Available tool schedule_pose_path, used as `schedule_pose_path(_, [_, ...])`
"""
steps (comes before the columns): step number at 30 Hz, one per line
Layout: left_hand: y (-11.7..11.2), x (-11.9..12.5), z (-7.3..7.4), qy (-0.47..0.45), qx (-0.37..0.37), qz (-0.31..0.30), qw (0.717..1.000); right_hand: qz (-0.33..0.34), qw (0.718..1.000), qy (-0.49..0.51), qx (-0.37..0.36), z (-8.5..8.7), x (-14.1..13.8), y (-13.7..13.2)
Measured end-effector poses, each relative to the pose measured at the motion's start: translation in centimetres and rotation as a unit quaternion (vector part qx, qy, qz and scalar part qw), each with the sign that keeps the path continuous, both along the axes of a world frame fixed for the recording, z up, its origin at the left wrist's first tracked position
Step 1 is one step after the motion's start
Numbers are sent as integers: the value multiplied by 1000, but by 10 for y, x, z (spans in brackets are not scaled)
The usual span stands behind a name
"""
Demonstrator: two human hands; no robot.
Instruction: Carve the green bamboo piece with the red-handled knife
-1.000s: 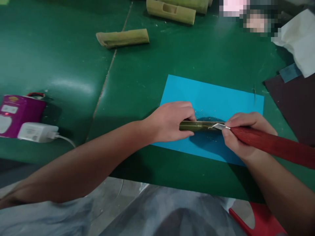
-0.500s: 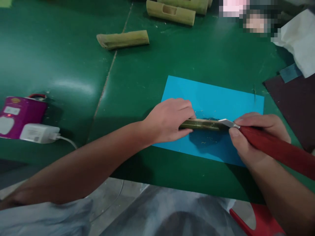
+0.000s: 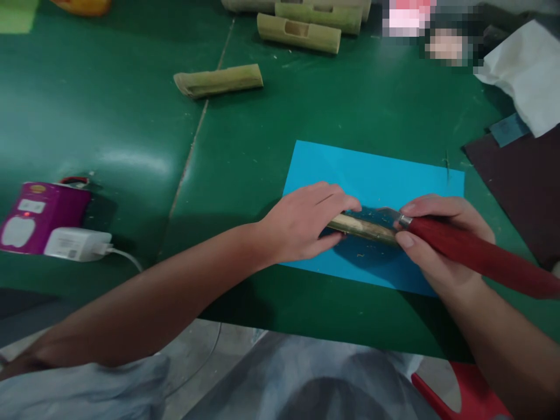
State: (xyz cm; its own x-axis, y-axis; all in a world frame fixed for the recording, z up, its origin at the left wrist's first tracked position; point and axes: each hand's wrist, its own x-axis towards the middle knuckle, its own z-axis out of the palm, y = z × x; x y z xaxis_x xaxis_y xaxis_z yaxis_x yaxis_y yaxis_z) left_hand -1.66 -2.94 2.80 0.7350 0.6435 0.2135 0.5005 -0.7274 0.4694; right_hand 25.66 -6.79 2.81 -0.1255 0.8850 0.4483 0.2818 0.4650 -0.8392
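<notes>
Over a blue sheet (image 3: 376, 160), a thin bamboo piece (image 3: 367, 229) lies across between my hands. My left hand (image 3: 306, 221) is closed around its left end, thumb below and fingers above. My right hand (image 3: 441, 239) grips a knife (image 3: 472, 248) with a dark red handle and a metal collar. Its thin blade points left, just above the bamboo's right end, and looks edge-on and hard to make out. My right thumb is at the bamboo's right end. Small shavings are scattered on the sheet.
On the green table (image 3: 131, 122) lies a cut bamboo tube (image 3: 221, 80). Several slotted bamboo tubes (image 3: 301, 33) are at the back. A purple power box (image 3: 46, 213) with a white charger (image 3: 77, 243) stands left. White cloth (image 3: 525, 76) and a dark sheet (image 3: 516, 181) lie right.
The knife has turned so its blade shows edge-on, and my right hand has shifted left. The bamboo piece now slopes down to the right. The view has moved slightly.
</notes>
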Motion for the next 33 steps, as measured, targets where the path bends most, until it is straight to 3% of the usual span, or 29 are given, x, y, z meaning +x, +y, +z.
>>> schedule_pose_path(8, [2, -4, -7, -71, 14, -21, 997, -19, 997, 7, -68, -6, 9, -1])
schedule_pose_path(15, [4, -2, -8, -62, -14, -28, 998, 46, 993, -63, -92, 9, 3, -3])
schedule_pose_path(21, [6, -5, -3, -122, -26, -38, 992, 13, 993, -75, -92, 6, 3, 0])
schedule_pose_path(28, [4, -8, 2, -141, 24, 125, 982, -41, 990, -59, -124, 7, -2, -8])
schedule_pose_path(33, [13, -11, -7, -64, -15, 9, 998, -43, 988, -78, -122, 16, -7, -13])
